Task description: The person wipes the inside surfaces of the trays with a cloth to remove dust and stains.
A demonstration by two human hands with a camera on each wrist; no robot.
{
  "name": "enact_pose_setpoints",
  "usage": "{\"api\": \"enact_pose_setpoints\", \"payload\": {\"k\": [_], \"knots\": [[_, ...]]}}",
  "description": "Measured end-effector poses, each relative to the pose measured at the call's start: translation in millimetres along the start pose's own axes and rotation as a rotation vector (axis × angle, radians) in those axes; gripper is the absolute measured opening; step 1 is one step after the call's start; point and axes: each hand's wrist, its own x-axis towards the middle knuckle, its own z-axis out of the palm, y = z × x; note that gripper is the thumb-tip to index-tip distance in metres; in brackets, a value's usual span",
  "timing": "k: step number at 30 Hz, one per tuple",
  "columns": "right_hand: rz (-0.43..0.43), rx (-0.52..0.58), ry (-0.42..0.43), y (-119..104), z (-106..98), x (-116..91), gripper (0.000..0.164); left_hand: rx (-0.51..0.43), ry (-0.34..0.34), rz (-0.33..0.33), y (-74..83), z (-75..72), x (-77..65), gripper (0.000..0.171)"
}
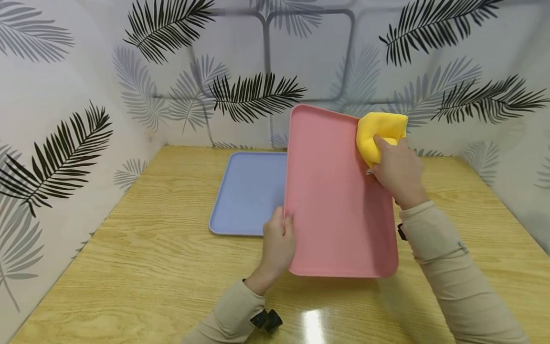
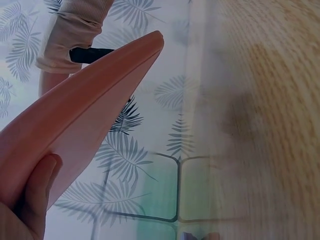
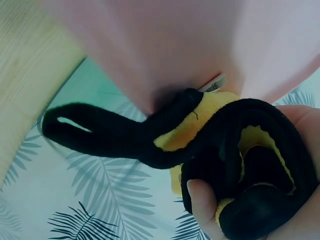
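A pink rectangular tray [image 1: 331, 215] is held up off the table, tilted so its inner face shows in the head view. My left hand [image 1: 278, 241] grips its left rim low down, and the thumb [image 2: 40, 187] lies over that edge in the left wrist view. My right hand [image 1: 401, 172] holds a bunched yellow cloth [image 1: 378, 136] against the tray's upper right corner. Seen from the right wrist, the cloth's folds [image 3: 100, 131] look mostly dark with yellow parts, and a small white tag [image 3: 216, 82] sticks out beside the tray.
Behind the pink tray a blue tray [image 1: 249, 191] lies flat on the wooden table [image 1: 150, 267], its right part hidden. White fabric walls [image 1: 301, 52] with a leaf print stand around the back and sides of the table.
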Motion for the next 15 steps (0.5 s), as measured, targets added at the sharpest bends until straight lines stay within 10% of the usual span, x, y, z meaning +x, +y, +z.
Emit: {"api": "enact_pose_setpoints", "payload": {"k": [15], "knots": [[-0.009,0.020,-0.026,-6.1,1.5,0.2,0.049,-0.045,-0.030,-0.022,2.6,-2.8,0.1,0.019]]}}
